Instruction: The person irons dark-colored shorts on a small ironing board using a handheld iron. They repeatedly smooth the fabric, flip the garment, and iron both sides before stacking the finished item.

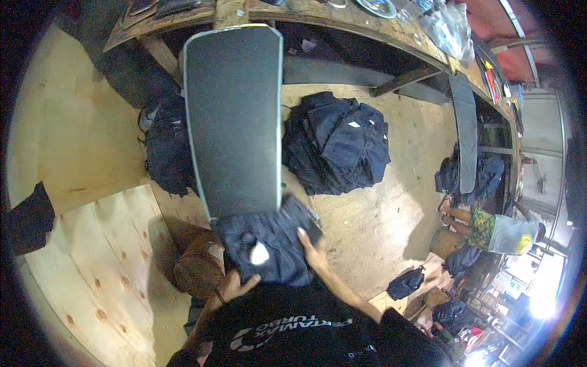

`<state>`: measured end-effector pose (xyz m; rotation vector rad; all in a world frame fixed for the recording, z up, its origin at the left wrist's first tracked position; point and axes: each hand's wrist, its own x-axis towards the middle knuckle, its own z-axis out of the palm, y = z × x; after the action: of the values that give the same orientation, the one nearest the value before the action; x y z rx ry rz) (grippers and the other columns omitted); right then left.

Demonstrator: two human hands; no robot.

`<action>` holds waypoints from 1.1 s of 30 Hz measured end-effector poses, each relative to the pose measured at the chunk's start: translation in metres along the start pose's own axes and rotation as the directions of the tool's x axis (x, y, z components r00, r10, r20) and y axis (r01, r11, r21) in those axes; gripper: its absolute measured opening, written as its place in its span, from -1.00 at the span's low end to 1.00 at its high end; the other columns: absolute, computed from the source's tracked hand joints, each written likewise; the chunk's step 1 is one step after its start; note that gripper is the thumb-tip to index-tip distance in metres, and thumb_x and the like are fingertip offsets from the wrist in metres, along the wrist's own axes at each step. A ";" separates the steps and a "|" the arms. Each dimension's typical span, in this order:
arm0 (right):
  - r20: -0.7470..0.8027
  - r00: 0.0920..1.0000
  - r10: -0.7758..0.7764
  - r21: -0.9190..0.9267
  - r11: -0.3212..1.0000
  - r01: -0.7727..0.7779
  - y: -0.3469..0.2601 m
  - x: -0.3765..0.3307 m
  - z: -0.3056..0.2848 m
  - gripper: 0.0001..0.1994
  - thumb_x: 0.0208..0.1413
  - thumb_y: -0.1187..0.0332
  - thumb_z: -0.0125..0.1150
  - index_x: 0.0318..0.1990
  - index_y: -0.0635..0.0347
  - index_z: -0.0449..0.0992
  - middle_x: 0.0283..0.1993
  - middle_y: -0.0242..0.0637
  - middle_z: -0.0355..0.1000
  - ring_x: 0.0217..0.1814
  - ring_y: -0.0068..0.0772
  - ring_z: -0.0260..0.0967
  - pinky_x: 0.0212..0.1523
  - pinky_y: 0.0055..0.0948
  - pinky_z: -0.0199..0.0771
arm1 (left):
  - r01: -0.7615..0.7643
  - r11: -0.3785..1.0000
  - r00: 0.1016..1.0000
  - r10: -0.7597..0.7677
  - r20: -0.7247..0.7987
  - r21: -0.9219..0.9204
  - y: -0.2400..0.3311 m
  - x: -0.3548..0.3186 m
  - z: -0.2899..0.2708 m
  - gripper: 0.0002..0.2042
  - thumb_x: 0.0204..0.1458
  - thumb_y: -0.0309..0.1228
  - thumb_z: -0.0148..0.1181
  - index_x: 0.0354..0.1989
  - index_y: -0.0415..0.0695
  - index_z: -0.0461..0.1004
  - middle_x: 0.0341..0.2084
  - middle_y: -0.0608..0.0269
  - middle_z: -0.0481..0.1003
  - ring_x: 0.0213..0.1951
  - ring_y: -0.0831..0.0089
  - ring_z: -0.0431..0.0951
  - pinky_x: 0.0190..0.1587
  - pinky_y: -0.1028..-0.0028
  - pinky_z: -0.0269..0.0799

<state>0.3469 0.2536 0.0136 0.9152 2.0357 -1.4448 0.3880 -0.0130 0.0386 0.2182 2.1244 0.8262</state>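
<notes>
A dark navy garment [275, 235], possibly folded trousers, lies bunched at the near end of a long, dark padded board [235, 122] with a pale rim. A white patch or tag [259, 253] shows on the cloth. My left hand [237, 285] grips the garment's near left edge, its thumb showing. On the right side, my right hand [312, 251] has its thumb over the cloth while the other fingers are hidden by it. The garment is slightly blurred.
Dark garments are heaped on the floor right of the board [336, 144] and left of it [168, 147]. A wooden workbench [232, 13] runs along the far side. A rusty drum-shaped object [199, 263] stands near my left arm. Another person [507, 233] is at the right by a second board [466, 134].
</notes>
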 end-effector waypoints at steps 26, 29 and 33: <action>0.255 0.963 0.089 -0.303 0.953 -0.007 0.259 0.043 -0.036 -0.06 0.15 0.72 0.13 0.64 -0.19 -0.04 -0.25 -0.30 0.41 -0.27 -0.36 0.37 -0.16 -0.47 0.53 | 0.463 0.794 0.725 -0.082 -0.684 0.395 -0.273 0.302 -0.169 -0.63 0.33 -0.23 0.02 0.24 0.04 0.52 0.20 0.19 0.53 0.40 0.18 0.32 0.47 -0.46 -0.35; 0.374 0.925 -0.069 -0.409 0.883 0.232 0.169 0.007 0.000 -0.25 0.15 0.60 0.21 0.51 -0.10 0.22 -0.15 -0.09 0.50 -0.14 -0.18 0.48 -0.07 -0.31 0.57 | 0.366 0.741 0.860 -0.039 -0.508 0.563 -0.249 0.238 -0.142 -0.62 0.36 -0.33 -0.13 0.24 0.05 0.51 0.14 0.18 0.55 0.34 0.20 0.37 0.52 -0.41 -0.52; 0.334 0.940 -0.062 -0.572 0.779 0.255 0.068 -0.045 0.040 -0.54 0.15 0.41 0.34 0.23 0.13 0.49 0.08 0.09 0.46 0.18 0.20 0.41 0.21 0.00 0.47 | 0.023 0.876 0.885 0.206 -0.417 0.481 -0.204 0.134 -0.100 -0.66 0.28 -0.40 0.00 0.16 0.00 0.58 -0.03 0.04 0.59 -0.14 0.14 0.68 0.46 -0.08 0.02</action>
<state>0.4276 0.2197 -0.0101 0.2327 2.1647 -0.8187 0.2517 -0.1625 -0.1312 0.4195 2.7727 0.4106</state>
